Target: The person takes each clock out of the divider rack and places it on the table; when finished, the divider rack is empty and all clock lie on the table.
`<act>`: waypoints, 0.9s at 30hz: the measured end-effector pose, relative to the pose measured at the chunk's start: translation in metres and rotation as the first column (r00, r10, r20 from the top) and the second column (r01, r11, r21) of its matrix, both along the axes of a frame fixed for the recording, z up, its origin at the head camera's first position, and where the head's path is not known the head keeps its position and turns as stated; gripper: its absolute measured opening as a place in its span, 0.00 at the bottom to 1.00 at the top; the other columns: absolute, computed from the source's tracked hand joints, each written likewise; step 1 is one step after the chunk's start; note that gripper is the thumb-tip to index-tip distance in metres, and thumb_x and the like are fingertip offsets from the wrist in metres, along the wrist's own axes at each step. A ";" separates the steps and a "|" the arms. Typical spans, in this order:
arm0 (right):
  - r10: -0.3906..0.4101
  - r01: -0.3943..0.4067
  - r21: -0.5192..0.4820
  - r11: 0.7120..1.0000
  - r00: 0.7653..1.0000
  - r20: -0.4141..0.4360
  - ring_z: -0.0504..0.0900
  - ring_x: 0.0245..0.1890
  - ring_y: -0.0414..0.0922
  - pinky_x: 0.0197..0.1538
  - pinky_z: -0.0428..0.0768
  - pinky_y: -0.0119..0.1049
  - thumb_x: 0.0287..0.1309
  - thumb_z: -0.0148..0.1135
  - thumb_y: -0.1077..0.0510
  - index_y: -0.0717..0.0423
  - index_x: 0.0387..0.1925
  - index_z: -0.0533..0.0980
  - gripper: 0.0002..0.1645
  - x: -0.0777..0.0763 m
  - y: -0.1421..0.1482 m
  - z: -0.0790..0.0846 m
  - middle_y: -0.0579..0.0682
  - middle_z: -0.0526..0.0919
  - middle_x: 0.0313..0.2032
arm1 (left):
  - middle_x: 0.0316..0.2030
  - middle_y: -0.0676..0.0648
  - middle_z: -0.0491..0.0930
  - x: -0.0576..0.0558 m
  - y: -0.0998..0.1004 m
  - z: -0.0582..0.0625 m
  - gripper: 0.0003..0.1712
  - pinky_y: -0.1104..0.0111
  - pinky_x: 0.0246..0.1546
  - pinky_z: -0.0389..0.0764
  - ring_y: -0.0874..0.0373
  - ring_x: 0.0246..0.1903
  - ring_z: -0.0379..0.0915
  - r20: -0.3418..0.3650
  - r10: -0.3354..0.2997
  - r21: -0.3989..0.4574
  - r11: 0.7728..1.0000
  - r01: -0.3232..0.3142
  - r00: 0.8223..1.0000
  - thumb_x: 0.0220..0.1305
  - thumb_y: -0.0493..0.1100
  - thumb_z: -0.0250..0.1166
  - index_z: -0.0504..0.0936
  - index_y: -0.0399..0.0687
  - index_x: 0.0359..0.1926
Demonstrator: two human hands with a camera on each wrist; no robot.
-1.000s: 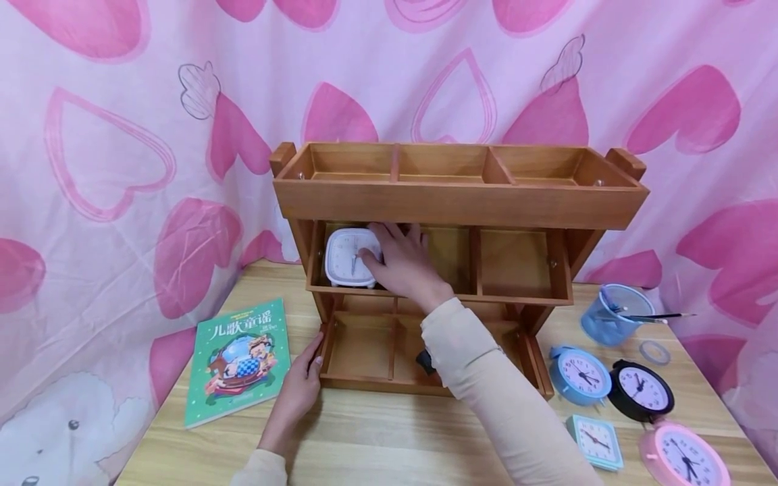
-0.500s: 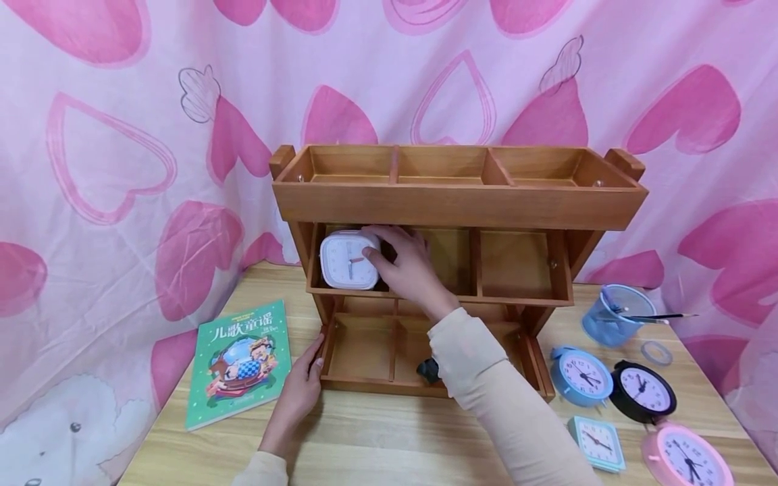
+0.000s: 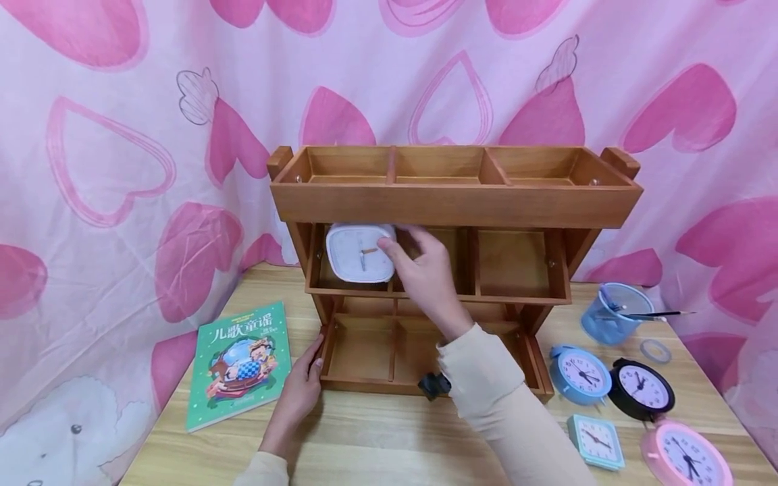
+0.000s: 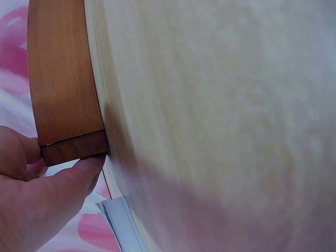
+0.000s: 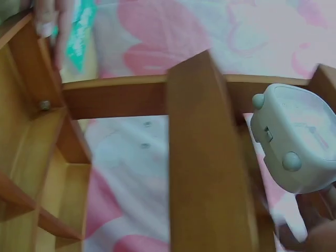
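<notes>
A white rounded-square alarm clock (image 3: 355,255) is in my right hand (image 3: 433,275), thumb on its face edge and fingers behind, partly hidden. It is in front of the middle tier's left compartment on a three-tier wooden shelf (image 3: 456,205). In the right wrist view, the clock (image 5: 296,139) shows two small round feet, apart from the wood. My left hand (image 3: 299,393) grips the shelf's lower left corner. The left wrist view shows the thumb and fingers of that hand (image 4: 44,202) on either side of a board end (image 4: 76,148).
Right of the shelf stand a blue alarm clock (image 3: 580,375), a black one (image 3: 641,389), a pink one (image 3: 687,455) and a square mint one (image 3: 595,441). Behind them is a blue mesh pen cup (image 3: 614,317). A green book (image 3: 240,368) lies on the left.
The white clock first shifted left and tilted in the compartment, then came up and right in my right hand. My left hand keeps its place on the shelf corner.
</notes>
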State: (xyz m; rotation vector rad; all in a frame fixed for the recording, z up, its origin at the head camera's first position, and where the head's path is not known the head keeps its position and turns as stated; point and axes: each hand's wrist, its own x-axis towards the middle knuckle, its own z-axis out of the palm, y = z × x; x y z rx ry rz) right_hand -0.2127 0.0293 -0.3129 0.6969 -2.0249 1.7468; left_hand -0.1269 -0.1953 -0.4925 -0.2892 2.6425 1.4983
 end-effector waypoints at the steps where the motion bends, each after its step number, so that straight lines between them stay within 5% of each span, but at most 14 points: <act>1: 0.004 -0.004 -0.017 1.000 1.000 0.006 0.83 0.46 0.47 0.48 0.84 0.41 0.63 0.66 0.57 0.58 0.55 0.78 0.20 0.005 0.004 0.001 0.54 0.83 0.48 | 0.76 0.39 0.53 -0.001 0.000 0.000 0.30 0.42 0.69 0.58 0.36 0.74 0.48 0.001 0.000 -0.003 1.000 0.000 1.000 0.79 0.40 0.43 0.54 0.57 0.78; 4: 0.035 -0.034 -0.042 0.999 0.999 0.011 0.85 0.38 0.48 0.37 0.86 0.37 0.64 0.65 0.60 0.60 0.56 0.77 0.20 0.019 0.021 -0.003 0.56 0.83 0.47 | 0.76 0.39 0.53 -0.002 0.000 0.001 0.30 0.42 0.69 0.58 0.36 0.74 0.48 0.006 -0.005 -0.010 1.000 0.005 1.000 0.79 0.40 0.43 0.54 0.57 0.78; 9: 0.005 -0.005 -0.009 1.000 1.000 0.030 0.86 0.37 0.43 0.35 0.86 0.33 0.65 0.62 0.66 0.58 0.57 0.77 0.20 0.051 0.061 -0.024 0.55 0.83 0.48 | 0.76 0.39 0.52 -0.004 0.002 -0.001 0.30 0.42 0.69 0.57 0.36 0.74 0.47 0.012 -0.016 -0.014 1.000 0.016 1.000 0.79 0.40 0.43 0.54 0.58 0.78; 14: -0.160 0.149 0.102 0.984 0.981 0.106 0.85 0.39 0.38 0.39 0.84 0.28 0.65 0.61 0.65 0.54 0.57 0.79 0.19 0.086 0.111 -0.057 0.49 0.84 0.49 | 0.76 0.39 0.52 -0.006 0.001 0.000 0.30 0.42 0.68 0.58 0.36 0.74 0.47 0.012 -0.020 -0.010 1.000 0.020 1.000 0.80 0.41 0.43 0.53 0.58 0.78; 18: -0.316 0.280 0.198 0.939 0.930 0.186 0.82 0.42 0.33 0.42 0.81 0.22 0.66 0.61 0.64 0.56 0.56 0.79 0.18 0.112 0.151 -0.089 0.40 0.84 0.49 | 0.76 0.38 0.52 -0.003 -0.004 0.001 0.30 0.42 0.68 0.58 0.35 0.73 0.48 -0.002 -0.020 -0.031 0.999 0.020 1.000 0.80 0.40 0.42 0.52 0.56 0.78; 21: -0.403 0.332 0.265 0.905 0.868 0.288 0.81 0.43 0.28 0.42 0.81 0.21 0.67 0.60 0.63 0.60 0.56 0.79 0.17 0.137 0.183 -0.113 0.30 0.82 0.48 | 0.75 0.36 0.53 0.003 -0.008 0.002 0.30 0.42 0.69 0.57 0.35 0.73 0.48 -0.016 -0.024 -0.054 0.998 0.023 1.000 0.80 0.38 0.41 0.52 0.52 0.78; 23: -0.455 0.346 0.319 0.883 0.798 0.396 0.83 0.39 0.28 0.37 0.83 0.26 0.69 0.60 0.58 0.60 0.58 0.77 0.19 0.155 0.209 -0.129 0.27 0.82 0.44 | 0.75 0.35 0.53 0.006 -0.010 0.002 0.30 0.42 0.69 0.56 0.35 0.73 0.48 -0.028 -0.031 -0.064 0.998 0.029 0.999 0.79 0.37 0.40 0.52 0.49 0.78; 25: -0.471 0.317 0.354 0.880 0.677 0.565 0.83 0.38 0.29 0.36 0.85 0.30 0.69 0.60 0.49 0.58 0.61 0.75 0.25 0.170 0.241 -0.144 0.26 0.82 0.42 | 0.75 0.34 0.53 0.007 -0.011 0.002 0.29 0.42 0.69 0.55 0.35 0.73 0.49 -0.035 -0.036 -0.073 0.997 0.034 0.999 0.79 0.37 0.40 0.52 0.47 0.78; 27: -0.435 0.259 0.349 0.901 0.539 0.722 0.84 0.37 0.34 0.35 0.85 0.35 0.67 0.59 0.40 0.43 0.60 0.77 0.24 0.183 0.274 -0.160 0.27 0.82 0.39 | 0.75 0.34 0.54 0.007 -0.012 0.002 0.29 0.43 0.70 0.55 0.35 0.73 0.49 -0.040 -0.039 -0.077 0.996 0.036 0.998 0.79 0.37 0.40 0.52 0.47 0.78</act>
